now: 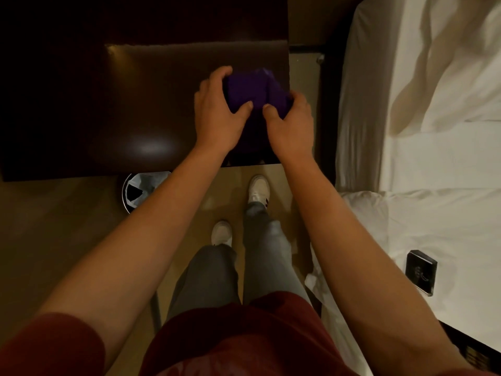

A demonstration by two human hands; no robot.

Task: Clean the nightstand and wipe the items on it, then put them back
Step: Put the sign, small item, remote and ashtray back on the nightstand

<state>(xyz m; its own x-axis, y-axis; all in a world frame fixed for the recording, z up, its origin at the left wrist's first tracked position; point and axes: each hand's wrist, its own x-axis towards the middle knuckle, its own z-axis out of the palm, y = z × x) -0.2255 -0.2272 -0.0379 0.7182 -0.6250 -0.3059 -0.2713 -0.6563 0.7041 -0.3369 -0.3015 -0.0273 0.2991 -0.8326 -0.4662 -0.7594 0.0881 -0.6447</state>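
Dark glossy wooden nightstand worktop [151,104] bare; our left hand [217,115] and right hand [287,123] both grip bunched purple cloth [254,88]. Advise folding flat, wiping edge to edge.

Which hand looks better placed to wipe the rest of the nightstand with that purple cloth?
Probably the left hand: it grips the purple cloth on the side facing the bare nightstand; the right hand sits at the edge.
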